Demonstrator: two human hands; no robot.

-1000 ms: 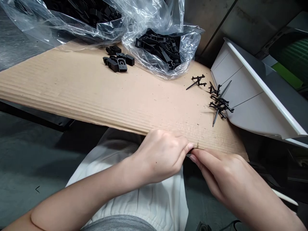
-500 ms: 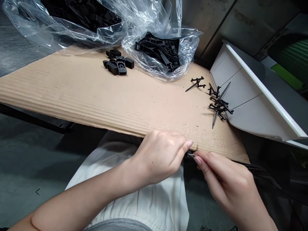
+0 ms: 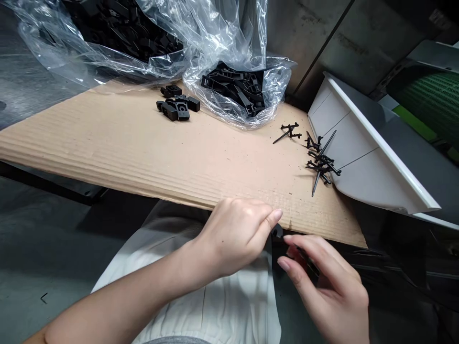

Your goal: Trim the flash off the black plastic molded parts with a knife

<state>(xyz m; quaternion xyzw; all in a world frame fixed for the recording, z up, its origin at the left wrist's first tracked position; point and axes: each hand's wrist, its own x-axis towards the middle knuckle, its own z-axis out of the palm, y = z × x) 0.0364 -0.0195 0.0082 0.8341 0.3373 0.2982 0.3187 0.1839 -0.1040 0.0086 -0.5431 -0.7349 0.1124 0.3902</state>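
Note:
At the front edge of the cardboard, my left hand (image 3: 240,234) is closed around a small black plastic part (image 3: 277,231). Only the part's rounded end shows past my thumb; the rest is hidden by the hand. My right hand (image 3: 322,277) is just to the right of it, thumb and index finger spread apart. Its fingertips are close to the exposed end of the part. No object can be made out between them, and the inside of the palm is in shadow.
Black blocky parts (image 3: 179,106) lie on the cardboard sheet (image 3: 118,143). Behind are clear plastic bags (image 3: 215,38) with black parts (image 3: 238,88). Thin black branched pieces (image 3: 321,165) lie by a white bin (image 3: 347,148) at right, another branched piece (image 3: 288,132) nearby.
The thumb and index finger of my right hand have parted from their pinch on a thin, shiny sliver, which no longer shows. My left hand keeps its grip, and the view has shifted slightly.

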